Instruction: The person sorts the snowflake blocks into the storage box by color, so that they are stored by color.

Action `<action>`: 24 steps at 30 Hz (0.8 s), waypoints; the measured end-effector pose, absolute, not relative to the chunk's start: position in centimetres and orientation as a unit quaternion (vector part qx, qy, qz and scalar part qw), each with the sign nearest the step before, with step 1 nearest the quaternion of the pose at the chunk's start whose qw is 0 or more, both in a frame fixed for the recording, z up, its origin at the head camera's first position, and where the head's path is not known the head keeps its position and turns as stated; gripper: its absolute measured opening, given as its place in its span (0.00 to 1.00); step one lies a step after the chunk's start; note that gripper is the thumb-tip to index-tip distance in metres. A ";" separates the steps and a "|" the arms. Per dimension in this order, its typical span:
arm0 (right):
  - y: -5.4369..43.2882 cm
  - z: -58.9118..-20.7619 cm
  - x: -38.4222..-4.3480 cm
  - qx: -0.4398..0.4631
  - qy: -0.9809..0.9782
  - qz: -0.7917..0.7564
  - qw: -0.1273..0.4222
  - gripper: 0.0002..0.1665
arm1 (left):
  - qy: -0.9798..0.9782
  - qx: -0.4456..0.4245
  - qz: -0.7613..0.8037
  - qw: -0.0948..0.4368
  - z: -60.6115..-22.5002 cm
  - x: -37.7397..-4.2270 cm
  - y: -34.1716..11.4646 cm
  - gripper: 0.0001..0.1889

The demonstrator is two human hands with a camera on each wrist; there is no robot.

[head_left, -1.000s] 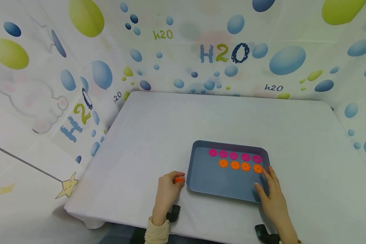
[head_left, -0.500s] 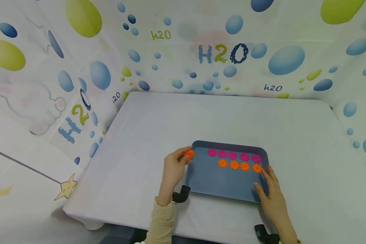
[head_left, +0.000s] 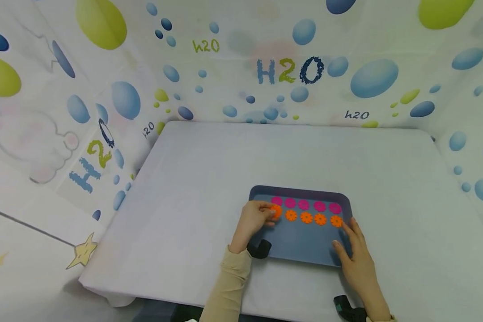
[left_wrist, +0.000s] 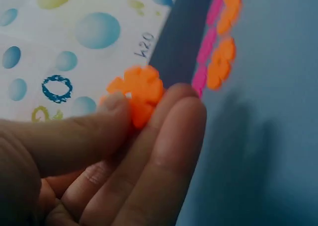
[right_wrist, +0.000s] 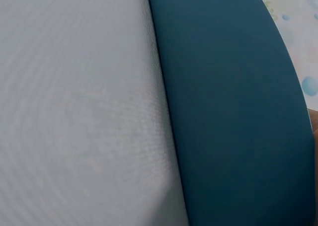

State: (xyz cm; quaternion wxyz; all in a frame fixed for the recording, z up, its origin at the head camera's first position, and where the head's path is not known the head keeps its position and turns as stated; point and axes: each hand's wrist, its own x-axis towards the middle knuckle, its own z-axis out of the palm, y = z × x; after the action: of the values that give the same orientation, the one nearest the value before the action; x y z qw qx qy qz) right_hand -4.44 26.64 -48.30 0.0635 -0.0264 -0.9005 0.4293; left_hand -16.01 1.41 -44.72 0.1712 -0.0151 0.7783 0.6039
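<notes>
In the head view my left hand (head_left: 256,220) is over the left part of a blue-grey tray (head_left: 298,248). Thumb and fingers pinch an orange flower-shaped piece (left_wrist: 141,92), seen close up in the left wrist view above the tray floor. On the tray lie a row of pink flower-shaped pieces (head_left: 303,205) and, nearer me, a row of orange flower pieces (head_left: 306,218). At the tray's right edge rests my right hand (head_left: 359,259), its fingers fairly straight and a fingertip close to the rightmost orange piece. The right wrist view shows mostly the tray's outer wall (right_wrist: 233,107).
A white cloth (head_left: 193,179) covers the table under the tray. Behind and to the left hang white sheets (head_left: 241,89) printed with blue and green bubbles. Black wrist cameras (head_left: 260,249) are worn on both wrists.
My left hand has brought the orange flower piece from beside the tray's left edge up and rightward, over the tray to the orange row's left end. The right hand stays at the tray's edge.
</notes>
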 end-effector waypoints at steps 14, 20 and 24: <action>27.0 -48.1 -4.6 -0.024 -0.897 0.436 0.066 0.34 | 0.826 -0.027 0.535 0.178 -45.8 -17.2 2.9 0.07; 27.0 -48.2 -4.7 -0.023 -0.899 0.432 0.066 0.33 | 0.843 -0.040 0.514 0.155 -45.7 -16.9 3.1 0.06; 27.0 -48.2 -4.7 -0.025 -0.899 0.433 0.064 0.33 | 0.855 -0.034 0.499 0.141 -45.8 -16.8 3.1 0.08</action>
State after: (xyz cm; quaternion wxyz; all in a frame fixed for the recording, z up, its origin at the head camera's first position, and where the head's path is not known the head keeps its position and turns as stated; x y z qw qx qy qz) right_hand -4.68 26.97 -48.23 0.0637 -0.0246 -0.8989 0.4328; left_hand -16.81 3.09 -45.76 0.1406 -0.0338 0.8547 0.4986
